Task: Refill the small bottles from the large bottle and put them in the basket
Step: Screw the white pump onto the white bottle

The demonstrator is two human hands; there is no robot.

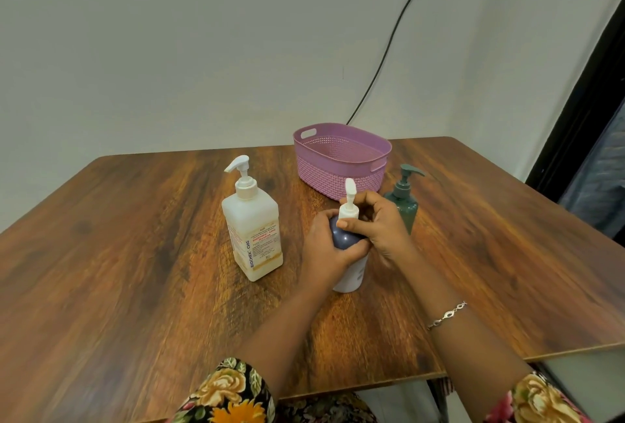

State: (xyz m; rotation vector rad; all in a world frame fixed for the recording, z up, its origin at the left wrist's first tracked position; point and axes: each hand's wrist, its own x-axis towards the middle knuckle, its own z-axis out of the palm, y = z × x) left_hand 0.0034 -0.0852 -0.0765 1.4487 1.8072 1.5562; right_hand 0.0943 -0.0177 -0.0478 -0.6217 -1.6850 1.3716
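left grip (329, 250) wrapped round blue pump bottle (342, 237), upright mid-desk (135, 253) | right grip (380, 224) pinching its white pump collar (348, 213) | large white bottle (252, 236) just left | green pump bottle (404, 207) right, beside purple basket (338, 182) at far side

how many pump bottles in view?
3: large white bottle left; blue bottle centre, held by left hand and right hand; green bottle right, beside the basket. None look hidden.
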